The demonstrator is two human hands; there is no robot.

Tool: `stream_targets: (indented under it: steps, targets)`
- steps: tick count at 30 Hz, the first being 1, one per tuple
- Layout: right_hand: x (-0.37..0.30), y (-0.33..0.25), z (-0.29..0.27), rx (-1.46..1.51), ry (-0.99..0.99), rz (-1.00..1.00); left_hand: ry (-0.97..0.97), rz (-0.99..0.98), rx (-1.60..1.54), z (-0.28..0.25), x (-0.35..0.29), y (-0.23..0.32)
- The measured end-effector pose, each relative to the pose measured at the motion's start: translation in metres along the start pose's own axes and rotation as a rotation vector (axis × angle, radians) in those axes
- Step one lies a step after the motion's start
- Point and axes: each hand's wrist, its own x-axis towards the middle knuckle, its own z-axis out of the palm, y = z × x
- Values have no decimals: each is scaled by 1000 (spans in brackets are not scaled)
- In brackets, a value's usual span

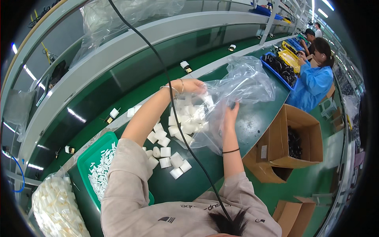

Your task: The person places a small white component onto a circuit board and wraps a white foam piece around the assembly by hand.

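A clear plastic bag (248, 79) lies across the green bench in front of me, with white plastic blocks (189, 122) inside it and at its mouth. My left hand (192, 86) is closed on the bag's far edge, its fingers partly covered by the film. On the near side my right hand (231, 114) grips the bag, its thumb showing and the other fingers partly hidden by plastic. Several loose white blocks (176, 160) rest on the bench close to my left forearm. A black cable (169, 85) hangs across the view in front of the bag.
At left, a green tray (85, 160) holds small white tubes, beside a full bag of white parts (55, 205). Beyond the bench runs a green conveyor (154, 81) carrying small pieces. Cardboard boxes (272, 138), blue bins (279, 81) and a co-worker in blue (314, 85) are right.
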Motion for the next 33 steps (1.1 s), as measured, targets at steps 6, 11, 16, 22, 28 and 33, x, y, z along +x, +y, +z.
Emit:
stream_targets:
  steps: [6, 11, 16, 22, 28, 33]
  targets:
    - [32, -13, -1, 145, -174, -358, 114, 201, 72, -1, -34, 22]
    - [16, -30, 48, -64, -234, -644, -163, -70, 54, 1, -55, 16]
    - [27, -21, 57, -674, -5, -1343, -345, -17, -6, 43, -45, 14]
    - [18, -34, 77, -203, -94, -936, 112, -48, 170, 31, -75, 10]
    - [9, -36, 81, 25, -64, -862, 467, 212, 181, 19, -82, -12]
    - [24, -42, 60, -177, -252, -1121, 674, 238, 408, 25, -80, -1]
